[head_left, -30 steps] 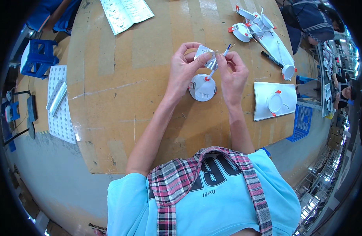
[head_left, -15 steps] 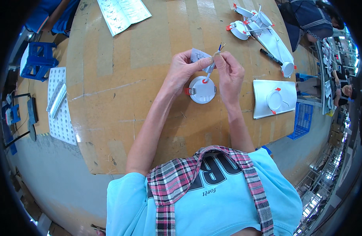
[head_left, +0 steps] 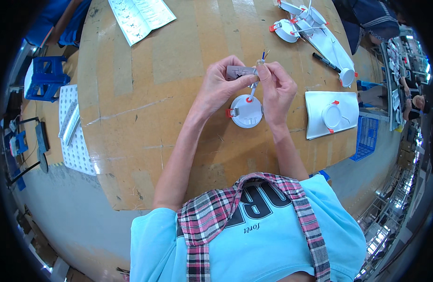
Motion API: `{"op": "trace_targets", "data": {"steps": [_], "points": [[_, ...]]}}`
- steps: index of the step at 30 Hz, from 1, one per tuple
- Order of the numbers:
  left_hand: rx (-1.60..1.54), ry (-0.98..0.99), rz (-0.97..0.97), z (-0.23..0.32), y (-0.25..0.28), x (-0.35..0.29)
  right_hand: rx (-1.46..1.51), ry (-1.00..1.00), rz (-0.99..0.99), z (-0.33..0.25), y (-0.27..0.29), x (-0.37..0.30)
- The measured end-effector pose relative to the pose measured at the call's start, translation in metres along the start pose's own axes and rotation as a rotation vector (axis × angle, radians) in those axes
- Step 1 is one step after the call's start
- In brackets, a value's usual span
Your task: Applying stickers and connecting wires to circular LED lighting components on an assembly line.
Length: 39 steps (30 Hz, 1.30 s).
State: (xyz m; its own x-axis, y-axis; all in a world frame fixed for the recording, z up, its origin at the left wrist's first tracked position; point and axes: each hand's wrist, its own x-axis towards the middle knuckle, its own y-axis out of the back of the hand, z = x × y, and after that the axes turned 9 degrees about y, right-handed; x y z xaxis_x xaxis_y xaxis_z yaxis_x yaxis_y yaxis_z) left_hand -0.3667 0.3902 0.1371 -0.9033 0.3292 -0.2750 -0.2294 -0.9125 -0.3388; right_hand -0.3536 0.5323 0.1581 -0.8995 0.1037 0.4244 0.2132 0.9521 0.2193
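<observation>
Since half a second ago the two hands have risen a little farther from the table and drawn closer together, and the thin cable now stands more upright between them, its bare ends poking up above the fingers. The round white lamp housing [head_left: 246,111] has stayed where it was on the brown cardboard-covered table [head_left: 146,94].

The left hand [head_left: 221,84] is closed around a small grey box [head_left: 239,72], thumb and fingers pinching its sides. The right hand [head_left: 276,87] is pinched shut on the cable [head_left: 254,87] just beside that box (the fingertips of both hands nearly touch there). The cable runs down from the grip to the housing, which lies directly below the hands, between the two wrists, with orange spring clips at its rim.

To the right, well apart, a second white housing sits on a white sheet [head_left: 320,122]. Farther up the table lie a black marker [head_left: 325,62], more white lamp parts [head_left: 301,23] and a printed paper sheet [head_left: 141,16]
</observation>
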Motion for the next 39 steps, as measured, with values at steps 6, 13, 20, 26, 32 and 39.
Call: {"op": "trace_targets", "data": {"steps": [6,13,20,26,32,39], "points": [[0.067,-0.051,-0.028,0.001,0.001,-0.001,0.036,-0.059,0.008,0.003,-0.002,-0.001],[0.029,-0.014,-0.054,0.003,-0.007,-0.004,0.076,-0.099,0.044,0.006,0.000,0.000],[0.010,0.070,-0.037,-0.003,-0.005,-0.002,0.151,-0.120,0.023,0.003,-0.001,-0.001],[-0.091,0.057,-0.012,-0.007,-0.011,-0.004,0.202,-0.189,0.013,-0.001,-0.001,0.000],[-0.078,0.082,0.014,-0.014,-0.017,-0.004,0.158,-0.228,0.043,0.000,0.002,0.001],[-0.245,0.129,-0.042,-0.015,-0.018,0.001,0.160,-0.205,0.226,0.007,0.004,0.007]]}}
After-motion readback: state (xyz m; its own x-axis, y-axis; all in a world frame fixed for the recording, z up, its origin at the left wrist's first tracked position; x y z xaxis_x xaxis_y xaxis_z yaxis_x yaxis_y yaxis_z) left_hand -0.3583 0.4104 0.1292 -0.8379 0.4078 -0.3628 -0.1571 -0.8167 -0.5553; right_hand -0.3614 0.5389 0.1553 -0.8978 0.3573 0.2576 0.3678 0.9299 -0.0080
